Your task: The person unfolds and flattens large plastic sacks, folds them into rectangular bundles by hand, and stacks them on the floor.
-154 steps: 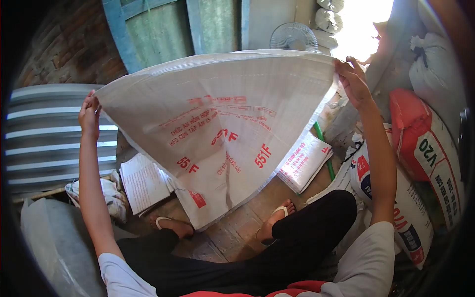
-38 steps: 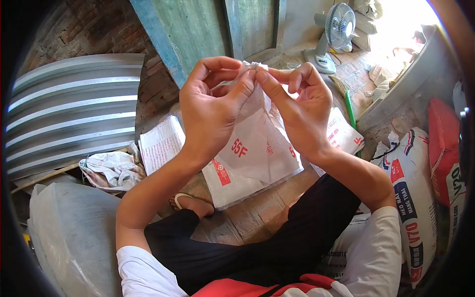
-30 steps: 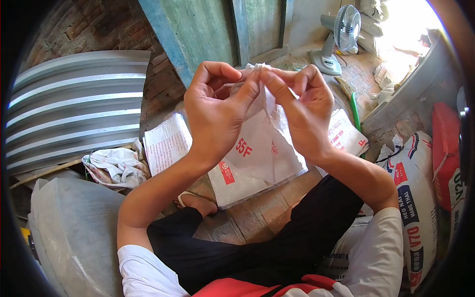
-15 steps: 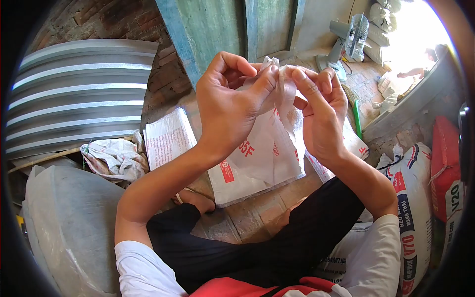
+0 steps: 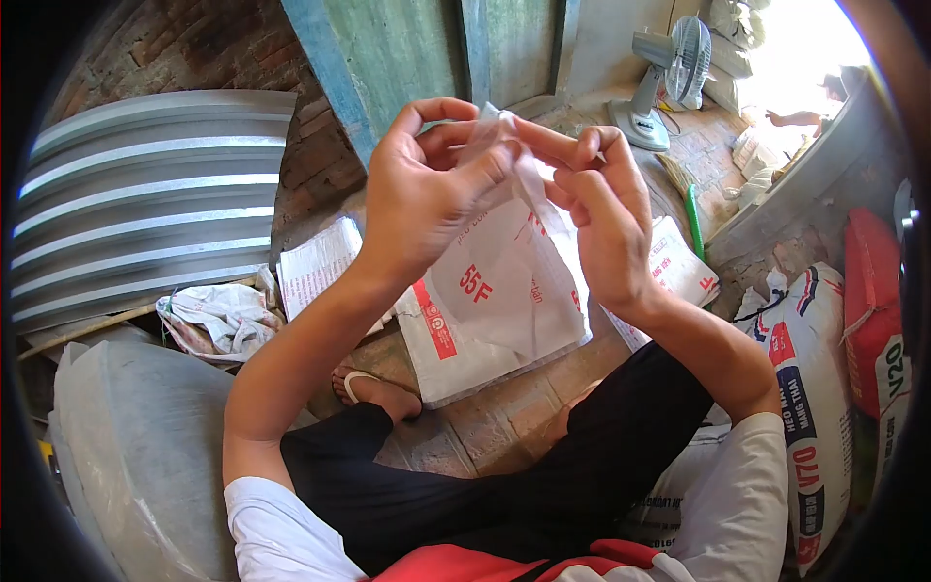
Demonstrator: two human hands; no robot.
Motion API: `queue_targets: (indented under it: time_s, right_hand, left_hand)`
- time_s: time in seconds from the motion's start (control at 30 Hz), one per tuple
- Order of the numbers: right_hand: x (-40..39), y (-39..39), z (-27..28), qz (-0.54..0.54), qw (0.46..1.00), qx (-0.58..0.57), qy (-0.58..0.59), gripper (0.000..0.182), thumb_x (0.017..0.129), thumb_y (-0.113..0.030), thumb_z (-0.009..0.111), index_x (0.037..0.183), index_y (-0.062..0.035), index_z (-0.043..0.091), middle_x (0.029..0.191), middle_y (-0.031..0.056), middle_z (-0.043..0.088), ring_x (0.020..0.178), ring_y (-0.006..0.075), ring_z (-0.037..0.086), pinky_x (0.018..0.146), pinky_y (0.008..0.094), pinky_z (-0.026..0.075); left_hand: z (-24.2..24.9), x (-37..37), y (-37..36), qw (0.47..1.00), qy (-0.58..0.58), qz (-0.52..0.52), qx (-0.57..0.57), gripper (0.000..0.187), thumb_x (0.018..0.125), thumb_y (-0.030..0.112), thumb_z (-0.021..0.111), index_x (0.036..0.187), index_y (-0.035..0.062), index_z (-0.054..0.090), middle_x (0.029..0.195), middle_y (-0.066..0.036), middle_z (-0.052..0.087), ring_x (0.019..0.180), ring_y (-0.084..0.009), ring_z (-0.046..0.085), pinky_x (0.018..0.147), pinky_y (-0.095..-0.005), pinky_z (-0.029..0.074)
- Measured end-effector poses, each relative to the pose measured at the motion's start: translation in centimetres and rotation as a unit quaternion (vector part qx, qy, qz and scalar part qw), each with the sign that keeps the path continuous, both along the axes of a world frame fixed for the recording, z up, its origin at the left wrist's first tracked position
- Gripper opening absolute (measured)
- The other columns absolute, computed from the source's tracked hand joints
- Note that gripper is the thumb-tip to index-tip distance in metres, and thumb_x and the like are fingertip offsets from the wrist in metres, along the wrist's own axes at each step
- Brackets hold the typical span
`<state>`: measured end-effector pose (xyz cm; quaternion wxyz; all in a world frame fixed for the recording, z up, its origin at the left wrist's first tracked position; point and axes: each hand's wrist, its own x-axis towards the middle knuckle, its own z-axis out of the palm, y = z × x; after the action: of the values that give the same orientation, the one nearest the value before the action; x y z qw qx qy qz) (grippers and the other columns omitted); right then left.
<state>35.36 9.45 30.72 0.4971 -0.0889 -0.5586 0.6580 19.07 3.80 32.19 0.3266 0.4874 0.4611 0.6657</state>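
Note:
Both my hands are raised at the upper middle of the view, close together. My left hand [image 5: 417,189] pinches the top of a thin whitish plastic bag [image 5: 519,242] between thumb and fingers. Just right of it, my right hand [image 5: 606,218] has its fingers bent against the same gathered edge, with the index finger reaching toward my left fingertips. The bag hangs down, see-through, in front of a stack of white printed sacks [image 5: 456,373] on the brick floor. Red "55F" print shows there.
More printed sheets lie left [image 5: 320,262] and right [image 5: 669,262] of the stack. Corrugated metal [image 5: 145,204] stands left, above a crumpled cloth [image 5: 218,315] and a grey bulky sack [image 5: 145,436]. A fan [image 5: 645,121] stands upper right; filled sacks [image 5: 800,388] are at right.
The whole view has shifted slightly. My right index finger now stretches left across the bag's top edge, and my two hands have changed their hold on it.

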Motion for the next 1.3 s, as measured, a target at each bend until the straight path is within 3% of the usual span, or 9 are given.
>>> queue_targets:
  time_s: [0.1,0.2,0.23,0.33,0.37,0.5,0.7,0.87,1.3]
  right_hand:
    - [-0.8,0.2,-0.4,0.014,0.999,0.042,0.004,0.018,0.096,0.002,0.044,0.105,-0.0049,0.031,0.134,0.0207,0.053,0.124,0.0247,0.056,0.093,0.0297,0.048]
    - [-0.9,0.4,-0.6,-0.071,0.986,0.130,-0.077,0.026,0.095,-0.001,0.054,0.108,-0.0026,0.031,0.132,0.0220,0.053,0.120,0.0246,0.058,0.088,0.0274,0.051]
    - [-0.8,1.0,-0.5,-0.124,0.975,0.154,-0.102,0.031,0.093,-0.010,0.064,0.115,-0.0013,0.043,0.132,0.0186,0.055,0.117,0.0229,0.059,0.086,0.0321,0.052]
    - [0.5,3.4,1.2,-0.225,0.865,0.380,-0.236,0.030,0.091,-0.019,0.069,0.116,-0.0050,0.059,0.132,0.0140,0.057,0.115,0.0236,0.060,0.091,0.0379,0.050]
    - [0.5,4.2,1.3,-0.250,0.833,0.446,-0.214,0.030,0.090,-0.028,0.073,0.112,-0.0089,0.068,0.124,0.0116,0.063,0.118,0.0260,0.058,0.098,0.0418,0.045]
    - [0.8,5.3,1.1,-0.092,0.905,0.374,-0.180,0.035,0.091,-0.033,0.072,0.111,-0.0043,0.067,0.106,0.0108,0.070,0.116,0.0239,0.060,0.103,0.0410,0.043]
    - [0.4,4.9,0.6,-0.030,0.968,0.225,-0.109,0.022,0.090,-0.019,0.075,0.099,-0.0001,0.067,0.099,0.0082,0.071,0.099,0.0146,0.065,0.093,0.0308,0.050]
    - [0.3,4.3,0.4,-0.056,0.973,0.196,-0.107,0.018,0.088,-0.013,0.077,0.096,0.0000,0.067,0.094,0.0068,0.071,0.091,0.0112,0.066,0.086,0.0269,0.052]
    - [0.1,3.4,0.0,-0.119,0.964,0.208,-0.116,0.021,0.084,-0.014,0.080,0.094,0.0004,0.069,0.091,0.0073,0.071,0.088,0.0114,0.067,0.081,0.0272,0.054]
  left_hand:
    - [-0.9,-1.0,0.5,0.998,-0.056,-0.006,0.008,0.042,0.086,0.008,0.076,0.117,0.0014,0.048,0.103,-0.011,0.070,0.088,-0.0130,0.067,0.080,-0.0251,0.054]
    - [-0.8,-1.3,0.4,0.997,-0.073,-0.021,-0.007,0.041,0.086,0.005,0.075,0.117,0.0020,0.048,0.101,-0.009,0.071,0.088,-0.0120,0.067,0.081,-0.0243,0.053]
    - [-0.6,-1.2,0.2,0.997,-0.070,-0.029,-0.019,0.040,0.086,0.004,0.073,0.118,0.0023,0.048,0.100,-0.009,0.071,0.089,-0.0117,0.067,0.082,-0.0242,0.053]
    - [0.0,-0.9,-0.1,0.993,-0.101,-0.065,-0.022,0.039,0.087,0.001,0.072,0.118,0.0034,0.049,0.100,-0.008,0.072,0.090,-0.0115,0.068,0.082,-0.0244,0.053]
    - [0.1,-0.9,-0.2,0.990,-0.119,-0.078,-0.018,0.039,0.087,0.001,0.072,0.118,0.0037,0.049,0.100,-0.008,0.072,0.091,-0.0115,0.068,0.081,-0.0246,0.053]
    - [0.0,-1.1,-0.1,0.988,-0.101,-0.119,0.001,0.037,0.088,0.001,0.072,0.118,0.0045,0.050,0.102,-0.010,0.072,0.093,-0.0130,0.068,0.082,-0.0256,0.053]
    - [-0.2,-0.7,-0.3,0.988,-0.090,-0.121,0.020,0.030,0.088,0.001,0.072,0.112,0.0050,0.054,0.102,-0.010,0.072,0.094,-0.0126,0.067,0.085,-0.0252,0.052]
    - [-0.5,-0.1,-0.3,0.991,-0.082,-0.093,0.050,0.027,0.085,-0.001,0.075,0.106,0.0021,0.058,0.096,-0.008,0.072,0.087,-0.0102,0.067,0.078,-0.0219,0.055]
    - [0.1,1.1,-1.1,0.998,-0.041,-0.038,0.010,0.031,0.086,0.001,0.075,0.112,0.0035,0.057,0.098,-0.004,0.069,0.091,-0.0096,0.065,0.085,-0.0231,0.051]
